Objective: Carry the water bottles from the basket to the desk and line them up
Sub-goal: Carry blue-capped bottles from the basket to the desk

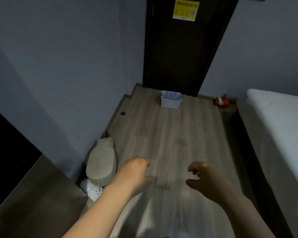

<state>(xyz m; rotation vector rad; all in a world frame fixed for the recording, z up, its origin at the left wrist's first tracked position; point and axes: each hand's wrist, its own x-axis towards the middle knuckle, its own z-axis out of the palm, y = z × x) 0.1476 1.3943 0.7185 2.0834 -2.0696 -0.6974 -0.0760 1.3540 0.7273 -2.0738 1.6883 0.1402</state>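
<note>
The basket (171, 102) sits on the floor (170, 134) by the door (179, 48), well ahead, with the bottles (170, 96) inside; the left hand (136, 174) and right hand (208, 179) hold nothing, fingers loosely curled; best to walk straight up, crouch, and grip one bottle per hand by its body. A plush (102, 162) lies on the left, a bed (279, 121) on the right; the path between looks free.

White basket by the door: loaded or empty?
Loaded. Several water bottles with bluish tops stand inside the basket, reaching about to its rim. Exact count: cannot tell, too blurred.
</note>
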